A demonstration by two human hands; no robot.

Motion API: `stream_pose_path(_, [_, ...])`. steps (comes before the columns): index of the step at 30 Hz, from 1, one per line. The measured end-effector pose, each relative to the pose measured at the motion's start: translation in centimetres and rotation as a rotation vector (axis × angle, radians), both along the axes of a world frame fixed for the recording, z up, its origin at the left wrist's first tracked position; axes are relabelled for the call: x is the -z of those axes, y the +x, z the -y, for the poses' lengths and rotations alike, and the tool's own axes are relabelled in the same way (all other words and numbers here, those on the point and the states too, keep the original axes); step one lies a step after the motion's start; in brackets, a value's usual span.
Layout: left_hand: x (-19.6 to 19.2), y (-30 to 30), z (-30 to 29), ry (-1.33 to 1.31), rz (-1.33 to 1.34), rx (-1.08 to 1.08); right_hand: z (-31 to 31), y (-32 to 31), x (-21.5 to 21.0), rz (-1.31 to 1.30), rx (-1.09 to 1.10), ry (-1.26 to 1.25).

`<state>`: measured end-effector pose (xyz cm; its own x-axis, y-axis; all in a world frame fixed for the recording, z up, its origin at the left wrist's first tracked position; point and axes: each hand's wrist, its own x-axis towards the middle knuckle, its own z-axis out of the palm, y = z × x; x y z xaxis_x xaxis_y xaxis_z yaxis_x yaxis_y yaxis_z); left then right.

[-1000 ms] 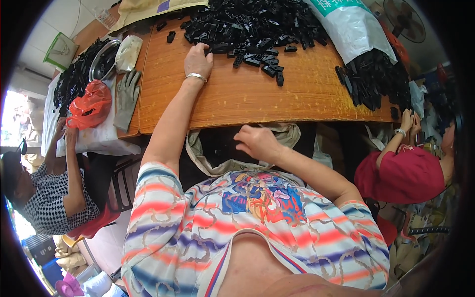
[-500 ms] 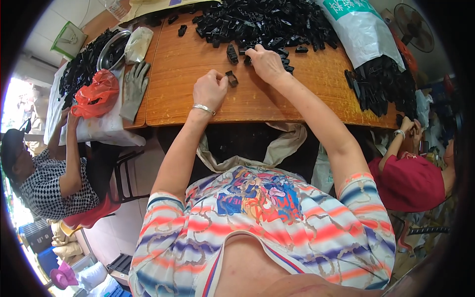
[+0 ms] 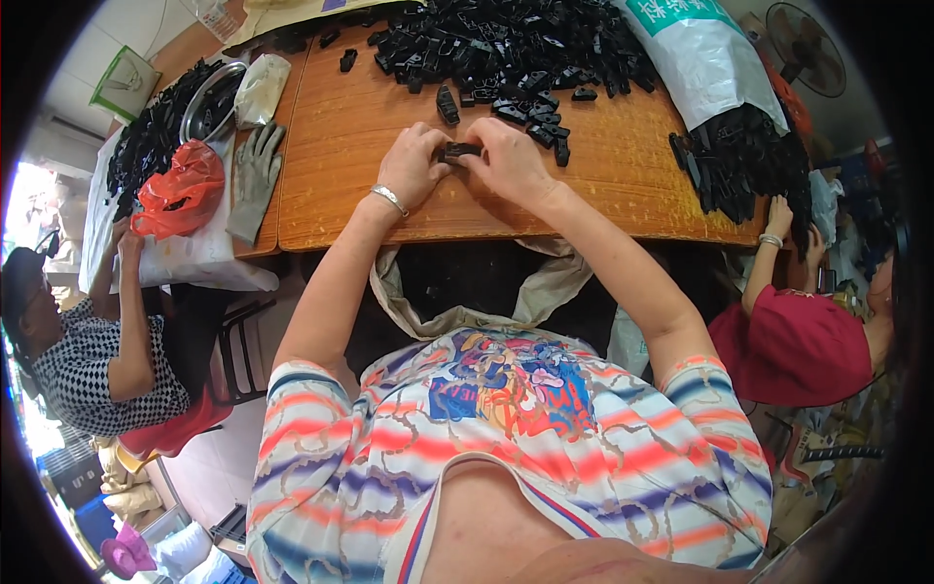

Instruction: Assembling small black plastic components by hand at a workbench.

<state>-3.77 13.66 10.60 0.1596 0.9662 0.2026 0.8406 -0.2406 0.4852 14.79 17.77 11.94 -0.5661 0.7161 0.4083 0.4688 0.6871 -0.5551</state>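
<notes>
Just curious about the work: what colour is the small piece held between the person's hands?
The small piece is black; it shows best in the head view.

Bare wood on the surface [image 3: 628,190] is lying open to the right of the right hand [image 3: 511,161], reaching toward the black parts [image 3: 744,165] that are fanning out from the white bag [image 3: 725,92]. Another open stretch is running from the left hand [image 3: 407,167] toward the grey glove [image 3: 255,180]. Farther out, the black heap [image 3: 506,49] is blocking the way, its trailing pieces [image 3: 545,133] are crowding the space just past the right hand, and a single piece [image 3: 448,105] is lying just beyond both hands.
</notes>
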Motion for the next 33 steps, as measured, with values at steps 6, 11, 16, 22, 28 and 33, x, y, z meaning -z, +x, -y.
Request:
stream_pose_path(6, [0.6, 0.0, -0.3, 0.031, 0.125, 0.012, -0.1, -0.3, 0.9, 0.049, -0.008, 0.053])
stream_pose_path(11, [0.5, -0.4, -0.1, -0.061, 0.172, -0.008, -0.2, -0.6, 0.6, 0.084, -0.059, 0.023])
stream_pose_path(16, [0.1, -0.3, -0.2, -0.137, 0.230, 0.001, 0.4, -0.6, 0.2, 0.149, 0.028, -0.022])
stream_pose_path(22, [-0.5, -1.1, -0.8, -0.352, 0.593, -0.068, 0.1, -0.6, 0.5, 0.173, 0.020, -0.063])
stream_pose_path(28, [-0.7, -0.3, -1.7, -0.284, 0.215, -0.088, 0.4, -0.1, 1.7, 0.077, 0.037, -0.022])
stream_pose_path(33, [0.3, -2.2, -3.8, -0.210, 0.394, -0.100, 5.1, 1.7, 0.5, 0.105, -0.049, -0.093])
